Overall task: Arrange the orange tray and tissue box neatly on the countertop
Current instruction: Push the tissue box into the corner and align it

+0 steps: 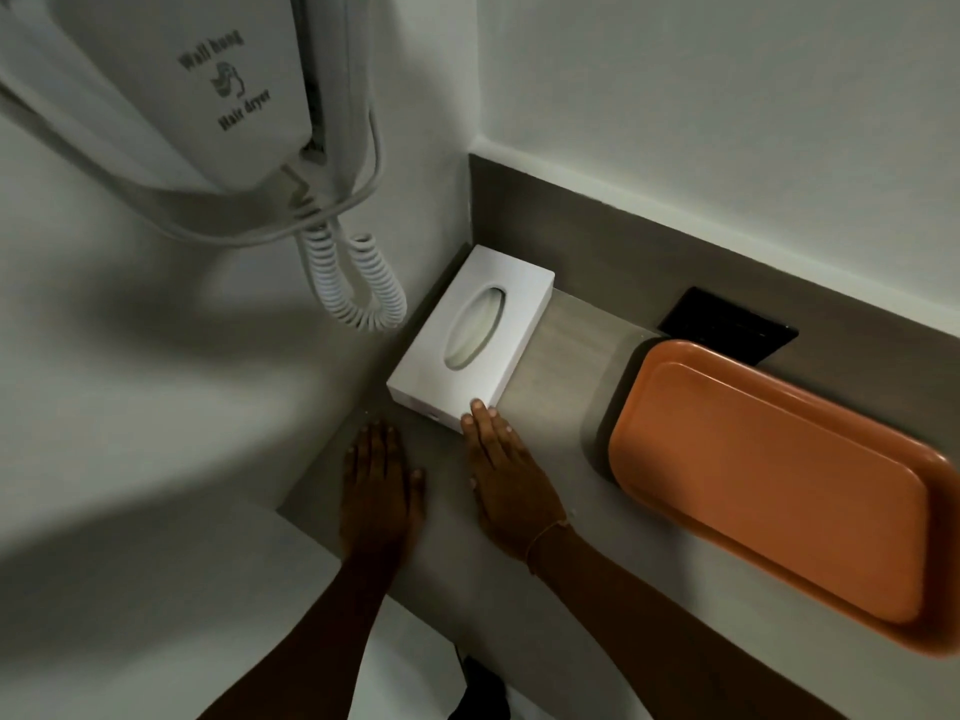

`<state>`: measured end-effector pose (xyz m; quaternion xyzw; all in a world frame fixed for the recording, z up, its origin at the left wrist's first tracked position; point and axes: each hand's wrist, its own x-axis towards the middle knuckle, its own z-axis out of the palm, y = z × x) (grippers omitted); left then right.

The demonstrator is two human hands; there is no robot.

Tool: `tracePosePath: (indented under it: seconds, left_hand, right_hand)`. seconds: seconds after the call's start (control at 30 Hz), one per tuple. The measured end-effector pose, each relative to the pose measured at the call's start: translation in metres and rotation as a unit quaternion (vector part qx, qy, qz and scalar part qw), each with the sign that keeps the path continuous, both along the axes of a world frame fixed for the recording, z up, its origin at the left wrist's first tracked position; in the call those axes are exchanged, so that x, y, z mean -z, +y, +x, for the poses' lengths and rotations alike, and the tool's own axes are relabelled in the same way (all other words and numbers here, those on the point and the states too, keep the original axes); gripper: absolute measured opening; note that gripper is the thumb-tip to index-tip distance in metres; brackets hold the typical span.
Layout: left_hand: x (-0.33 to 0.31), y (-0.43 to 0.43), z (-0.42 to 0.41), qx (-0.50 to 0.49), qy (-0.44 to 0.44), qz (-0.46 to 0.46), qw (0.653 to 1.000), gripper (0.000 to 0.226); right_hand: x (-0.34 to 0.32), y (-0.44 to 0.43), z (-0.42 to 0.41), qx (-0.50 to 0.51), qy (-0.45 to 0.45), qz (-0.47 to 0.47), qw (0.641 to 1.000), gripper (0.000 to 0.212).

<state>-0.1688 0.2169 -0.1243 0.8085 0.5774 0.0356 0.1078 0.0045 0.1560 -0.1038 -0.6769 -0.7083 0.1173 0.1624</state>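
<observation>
A white tissue box (470, 339) with an oval opening lies flat in the far left corner of the grey countertop (558, 366), against the wall. My right hand (506, 478) lies flat on the counter with its fingertips touching the box's near right corner. My left hand (379, 485) rests flat with fingers apart just in front of the box and holds nothing. The orange tray (779, 491) lies empty on the right of the counter, apart from both hands.
A wall-hung hair dryer (208, 96) with a coiled cord (358, 283) hangs on the left wall above the box. A black socket plate (727, 322) sits on the backsplash behind the tray. The counter's front edge runs below my forearms.
</observation>
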Motion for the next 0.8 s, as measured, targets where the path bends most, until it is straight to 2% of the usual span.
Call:
tracePosePath:
  seconds: [0.6,0.8]
  left_hand:
    - [0.005,0.0,-0.002,0.005,-0.003,0.005,1.0,0.066]
    - [0.0,-0.001,-0.001,0.003,-0.007,-0.009,1.0,0.066]
  right_hand:
    - [0.008,0.042,-0.001,-0.017,-0.012,-0.014,1.0,0.084]
    - [-0.001,0.035,-0.003,-0.005,0.013,-0.019,1.0,0.077]
